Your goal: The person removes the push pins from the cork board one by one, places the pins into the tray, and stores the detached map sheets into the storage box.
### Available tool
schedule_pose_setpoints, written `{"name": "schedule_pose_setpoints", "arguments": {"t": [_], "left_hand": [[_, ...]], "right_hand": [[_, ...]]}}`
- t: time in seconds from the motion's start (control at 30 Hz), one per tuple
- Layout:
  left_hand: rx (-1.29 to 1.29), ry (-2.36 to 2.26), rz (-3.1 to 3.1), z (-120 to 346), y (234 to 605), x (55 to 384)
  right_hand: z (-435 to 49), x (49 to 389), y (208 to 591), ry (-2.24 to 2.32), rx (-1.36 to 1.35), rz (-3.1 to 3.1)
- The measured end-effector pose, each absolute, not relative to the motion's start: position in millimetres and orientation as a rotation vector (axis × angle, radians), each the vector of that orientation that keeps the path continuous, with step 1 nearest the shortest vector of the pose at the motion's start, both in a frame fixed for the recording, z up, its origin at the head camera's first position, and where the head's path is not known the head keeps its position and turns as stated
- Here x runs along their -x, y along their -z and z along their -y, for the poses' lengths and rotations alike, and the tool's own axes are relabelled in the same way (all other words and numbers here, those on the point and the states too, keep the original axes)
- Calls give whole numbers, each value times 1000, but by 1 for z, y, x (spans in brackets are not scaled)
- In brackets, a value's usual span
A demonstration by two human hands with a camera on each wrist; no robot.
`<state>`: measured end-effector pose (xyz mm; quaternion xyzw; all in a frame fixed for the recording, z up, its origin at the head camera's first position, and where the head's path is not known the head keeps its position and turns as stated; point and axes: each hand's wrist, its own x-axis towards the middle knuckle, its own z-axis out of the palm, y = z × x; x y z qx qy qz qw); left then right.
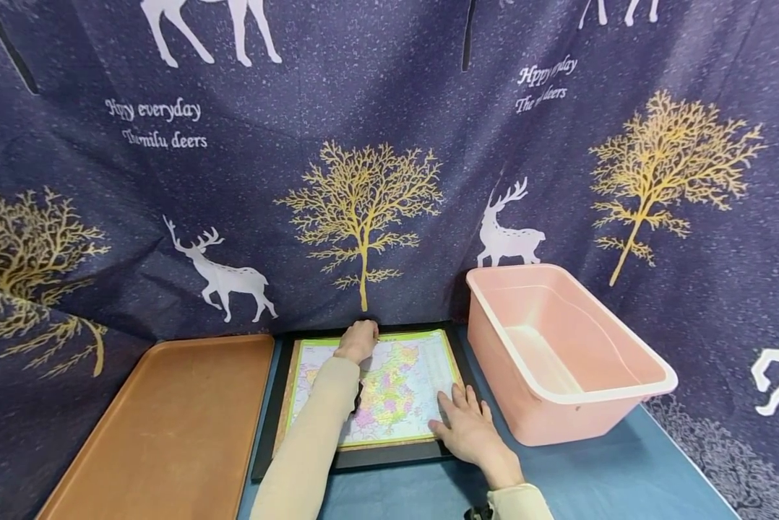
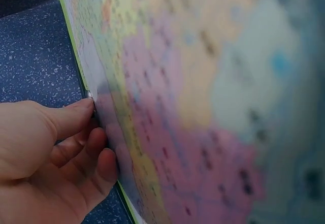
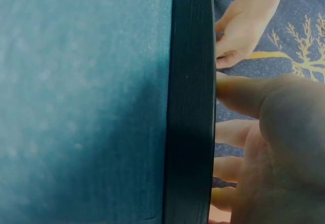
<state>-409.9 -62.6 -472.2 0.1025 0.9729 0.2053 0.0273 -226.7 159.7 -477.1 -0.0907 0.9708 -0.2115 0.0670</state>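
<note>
A colourful printed map (image 1: 389,386) with a yellow-green border lies over a cork board (image 1: 285,404) in a black frame (image 1: 389,456). At the map's far edge is my left hand (image 1: 357,341); its curled thumb and fingers seem to pinch a small shiny piece (image 2: 90,95), mostly hidden, against the edge. My right hand (image 1: 470,427) rests with spread, straight fingers on the map's near right corner. In the right wrist view, the right hand (image 3: 279,137) reaches over the black frame, its fingertips hidden behind it.
To the left lies a brown tray (image 1: 162,433). A pink plastic tub (image 1: 558,426) stands close to the frame's right side. Blue cloth (image 1: 376,498) covers the table, and a dark curtain with deer and trees (image 1: 363,94) hangs behind it.
</note>
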Motion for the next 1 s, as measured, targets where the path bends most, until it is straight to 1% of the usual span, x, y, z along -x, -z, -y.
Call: {"name": "schedule_pose_setpoints", "arguments": {"t": [0.43,0.73,1.0], "left_hand": [[-284,-807,-2939,68,469,405],[-214,-897,-2887,70,469,403],[-248,-919,-2844,70,470,402]], "right_hand": [[-160,227,477,626,271,-2932],[-158,227,476,626,270,-2927],[-159,226,476,617,270,-2932]]}}
